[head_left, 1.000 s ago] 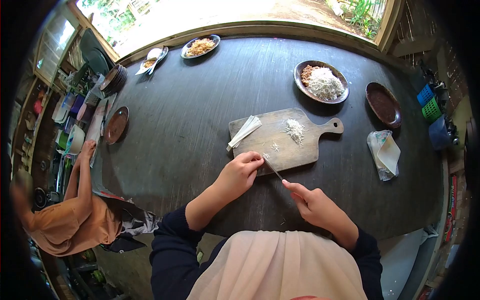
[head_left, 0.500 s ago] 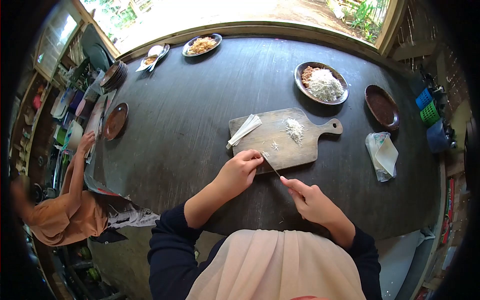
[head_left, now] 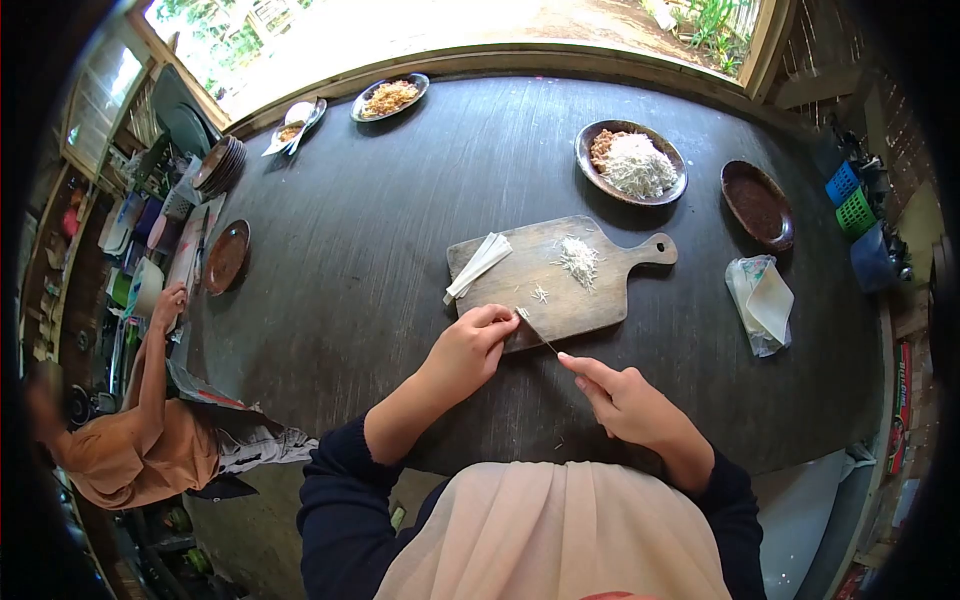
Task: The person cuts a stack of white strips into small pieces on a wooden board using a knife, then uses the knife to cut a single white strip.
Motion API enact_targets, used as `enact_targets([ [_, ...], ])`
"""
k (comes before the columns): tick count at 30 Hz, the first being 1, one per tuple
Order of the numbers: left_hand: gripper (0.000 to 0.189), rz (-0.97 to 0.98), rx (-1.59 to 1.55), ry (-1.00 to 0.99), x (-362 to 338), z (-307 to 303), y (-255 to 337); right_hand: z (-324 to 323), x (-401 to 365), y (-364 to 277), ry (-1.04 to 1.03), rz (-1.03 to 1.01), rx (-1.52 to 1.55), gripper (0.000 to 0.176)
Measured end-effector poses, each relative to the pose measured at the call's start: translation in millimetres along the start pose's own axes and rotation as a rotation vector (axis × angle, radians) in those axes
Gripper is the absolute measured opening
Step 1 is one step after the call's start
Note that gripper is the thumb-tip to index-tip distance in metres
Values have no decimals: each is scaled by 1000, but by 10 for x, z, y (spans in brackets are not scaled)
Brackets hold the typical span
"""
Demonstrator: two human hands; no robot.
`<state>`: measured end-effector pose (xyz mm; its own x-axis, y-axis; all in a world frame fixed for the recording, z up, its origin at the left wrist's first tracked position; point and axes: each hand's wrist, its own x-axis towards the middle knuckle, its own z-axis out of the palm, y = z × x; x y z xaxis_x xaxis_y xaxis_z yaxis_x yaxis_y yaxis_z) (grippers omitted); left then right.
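Note:
A wooden cutting board (head_left: pixel 600 300) with a handle lies on the dark table. On it are a bundle of white strips (head_left: pixel 478 266) at the left, a pile of fine white shreds (head_left: pixel 578 260) and a smaller heap (head_left: pixel 540 294). My left hand (head_left: pixel 470 350), fingers closed, pinches a small white piece (head_left: pixel 523 313) at the board's near edge. My right hand (head_left: pixel 622 397) is closed on the handle of a knife (head_left: pixel 537 333), whose tip is beside my left fingertips. The knife's handle is mostly hidden in my fingers.
Beyond the board stands a plate (head_left: pixel 588 180) of white shreds and brown food. An oval brown dish (head_left: pixel 757 205) and a plastic packet (head_left: pixel 760 305) lie at the right. Far left, a person (head_left: pixel 150 440) works near stacked plates (head_left: pixel 220 165) and a brown dish (head_left: pixel 228 257).
The view has shifted slightly, so the board and dishes appear a little further left. Both my hands keep nearly the same pose at the board.

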<state>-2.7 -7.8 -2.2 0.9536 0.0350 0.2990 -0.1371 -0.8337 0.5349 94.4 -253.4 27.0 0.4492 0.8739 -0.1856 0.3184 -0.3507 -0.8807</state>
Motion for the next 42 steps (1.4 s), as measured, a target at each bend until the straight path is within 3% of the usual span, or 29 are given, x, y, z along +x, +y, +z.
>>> enact_targets([
  [19,31,-7,-20,-15,-7,-3,-6,70,45,35,42,-53,47,35],
  [22,32,-11,-25,-26,3,-11,-4,-24,-16,-49,21,-22,51,33],
  [24,33,-25,-28,-28,3,-14,-3,-120,-54,-114,-91,104,-18,33],
  [42,33,-22,-31,-37,-7,-26,-1,8,-53,-36,33,-86,-23,35],
])
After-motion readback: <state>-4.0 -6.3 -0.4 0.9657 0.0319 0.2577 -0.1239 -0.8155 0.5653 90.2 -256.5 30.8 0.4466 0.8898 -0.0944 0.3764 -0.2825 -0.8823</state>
